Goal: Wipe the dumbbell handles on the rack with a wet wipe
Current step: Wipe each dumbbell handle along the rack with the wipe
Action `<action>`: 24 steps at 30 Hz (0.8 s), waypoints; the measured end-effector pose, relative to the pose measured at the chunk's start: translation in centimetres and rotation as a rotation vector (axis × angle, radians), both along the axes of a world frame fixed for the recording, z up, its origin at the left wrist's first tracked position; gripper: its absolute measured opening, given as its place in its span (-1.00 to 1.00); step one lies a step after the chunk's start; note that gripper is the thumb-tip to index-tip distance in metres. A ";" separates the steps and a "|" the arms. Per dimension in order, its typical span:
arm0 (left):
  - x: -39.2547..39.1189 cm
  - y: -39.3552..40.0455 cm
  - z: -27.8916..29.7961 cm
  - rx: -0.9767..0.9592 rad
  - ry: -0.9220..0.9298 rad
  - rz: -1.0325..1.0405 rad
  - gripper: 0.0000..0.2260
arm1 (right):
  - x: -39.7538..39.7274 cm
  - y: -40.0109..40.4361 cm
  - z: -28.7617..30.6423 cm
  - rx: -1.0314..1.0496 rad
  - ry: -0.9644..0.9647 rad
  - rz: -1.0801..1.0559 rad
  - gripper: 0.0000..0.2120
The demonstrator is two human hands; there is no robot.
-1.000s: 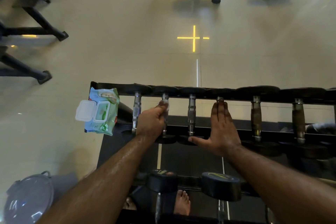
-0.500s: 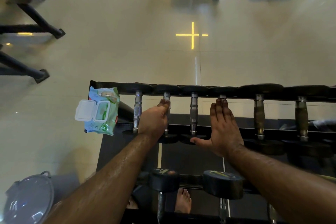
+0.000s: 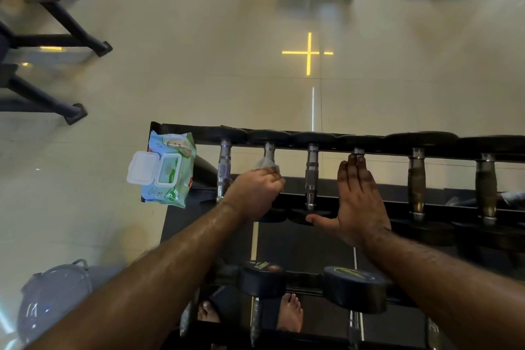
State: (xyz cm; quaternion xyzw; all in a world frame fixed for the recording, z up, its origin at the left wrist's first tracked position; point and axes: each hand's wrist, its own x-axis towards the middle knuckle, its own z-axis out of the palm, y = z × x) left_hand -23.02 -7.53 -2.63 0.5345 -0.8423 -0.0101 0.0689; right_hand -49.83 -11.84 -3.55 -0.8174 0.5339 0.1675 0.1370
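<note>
Down at seven o'clock, low on the floor, sits a grey lidded bucket (image 3: pixel 54 301), and up at ten o'clock the dark legs of some gym frame (image 3: pixel 56 40) splay over the pale tiles. Next along, a pack of wet wipes (image 3: pixel 167 170) rests on the left end of the dumbbell rack (image 3: pixel 369 148), its white flip lid hanging open toward nine o'clock. Just beside it lies the first dumbbell handle (image 3: pixel 224 170), bare chrome and untouched. The left hand (image 3: pixel 254 193) is curled into a fist around the second dumbbell handle (image 3: pixel 268 150), with a wet wipe (image 3: pixel 265 164) bunched in the grip and poking out past the knuckles toward twelve o'clock; how much of the wipe wraps the bar underneath is hard to make out from this angle. The third handle (image 3: pixel 311 173) stands free between the two hands. The right hand (image 3: pixel 360 202) lies flat and fully open, fingers together and pointing to twelve o'clock, thumb stretched toward nine, laid over the fourth handle (image 3: pixel 358 150) and gripping nothing. Further toward three o'clock two duller, brownish handles (image 3: pixel 416 179) rest in their slots. On the lower tier at six o'clock more dumbbells (image 3: pixel 352 287) sit, with bare feet (image 3: pixel 291 311) showing beneath.
</note>
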 end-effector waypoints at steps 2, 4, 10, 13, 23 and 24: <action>0.3 -1.5 0.9 -0.059 0.024 0.055 -0.70 | 0.0 0.0 0.0 0.008 -0.004 0.004 0.42; 0.6 -3.2 1.7 -0.071 0.025 0.110 -0.70 | 0.0 0.0 0.0 0.015 0.003 0.008 0.43; 0.6 -1.7 1.8 0.186 -0.106 -0.100 -0.77 | 0.0 -0.1 0.3 0.023 -0.005 0.013 0.43; 1.7 -2.1 3.5 0.136 0.106 0.074 -0.74 | 0.0 -0.2 0.2 0.012 0.001 0.028 0.42; 0.9 -0.9 3.0 0.434 -0.056 -0.200 -0.74 | -0.2 0.0 0.2 0.006 -0.006 0.034 0.41; 1.2 -0.9 3.5 0.501 0.005 -0.153 -0.76 | -0.2 -0.1 0.2 0.002 -0.003 0.035 0.41</action>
